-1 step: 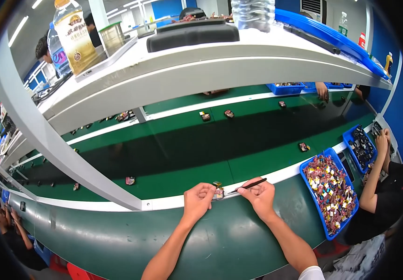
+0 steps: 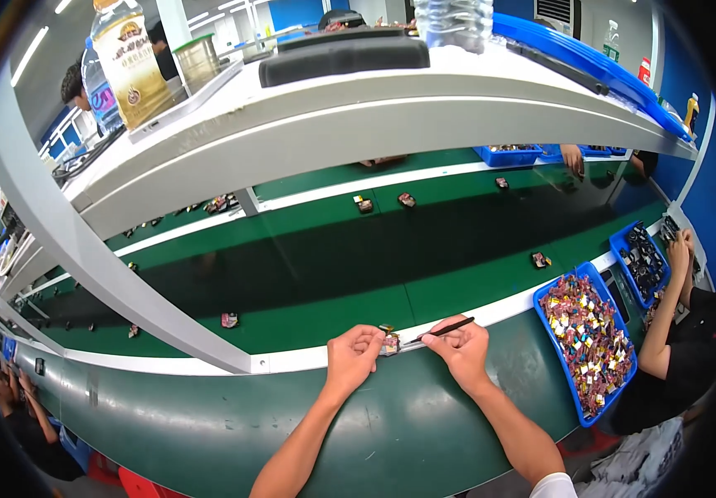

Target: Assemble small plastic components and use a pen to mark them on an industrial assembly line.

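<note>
My left hand (image 2: 353, 358) pinches a small reddish component (image 2: 389, 343) with a pale and yellow patch, at the white rail (image 2: 291, 361) along the bench's far edge. My right hand (image 2: 464, 350) grips a slim black pen-like tool (image 2: 456, 325), its thin pale tip pointing left at the component. The tip ends close beside the part; whether it touches I cannot tell. Right of my right hand stands a blue basket (image 2: 559, 365) heaped with similar reddish, white and yellow pieces.
Beyond the rail runs a green conveyor belt (image 2: 333, 311) with several scattered components. A white shelf (image 2: 358, 129) on a slanted grey post (image 2: 138, 274) spans above it. At right, a co-worker's hands (image 2: 683, 242) work by a blue basket of black parts (image 2: 642, 261). Another hand (image 2: 572, 160) reaches over the belt.
</note>
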Motion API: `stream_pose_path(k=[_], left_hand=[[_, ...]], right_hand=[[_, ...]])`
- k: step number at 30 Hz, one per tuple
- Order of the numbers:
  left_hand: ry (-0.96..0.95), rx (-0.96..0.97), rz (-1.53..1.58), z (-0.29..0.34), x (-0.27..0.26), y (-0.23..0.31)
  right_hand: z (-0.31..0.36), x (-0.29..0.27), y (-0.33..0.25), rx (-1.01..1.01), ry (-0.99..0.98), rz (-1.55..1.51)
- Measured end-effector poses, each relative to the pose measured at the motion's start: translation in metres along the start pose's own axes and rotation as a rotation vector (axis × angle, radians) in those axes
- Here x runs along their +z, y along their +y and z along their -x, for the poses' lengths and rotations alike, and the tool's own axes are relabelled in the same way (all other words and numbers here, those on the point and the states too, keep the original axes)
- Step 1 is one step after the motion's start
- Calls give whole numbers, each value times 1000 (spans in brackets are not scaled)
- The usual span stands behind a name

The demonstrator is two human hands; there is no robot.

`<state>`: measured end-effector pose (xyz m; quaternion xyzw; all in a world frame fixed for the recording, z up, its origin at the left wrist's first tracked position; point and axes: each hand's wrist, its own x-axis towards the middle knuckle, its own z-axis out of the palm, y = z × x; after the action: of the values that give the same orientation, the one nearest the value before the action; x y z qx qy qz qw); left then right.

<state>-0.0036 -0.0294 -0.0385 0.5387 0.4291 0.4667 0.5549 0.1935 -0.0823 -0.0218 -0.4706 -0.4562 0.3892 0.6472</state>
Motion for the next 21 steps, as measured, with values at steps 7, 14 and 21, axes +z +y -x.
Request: stream_pose_path(k=[7,14,21], left_hand=[[-30,14,-5,1,-1,-2],[-49,59,-13,1,1,-3],[-38,175,-112,2,3,-9]], right_hand=[[2,0,0,-75,-17,185],[0,-1,-4,-1,10,79],[0,0,-5,-13,-14,121]])
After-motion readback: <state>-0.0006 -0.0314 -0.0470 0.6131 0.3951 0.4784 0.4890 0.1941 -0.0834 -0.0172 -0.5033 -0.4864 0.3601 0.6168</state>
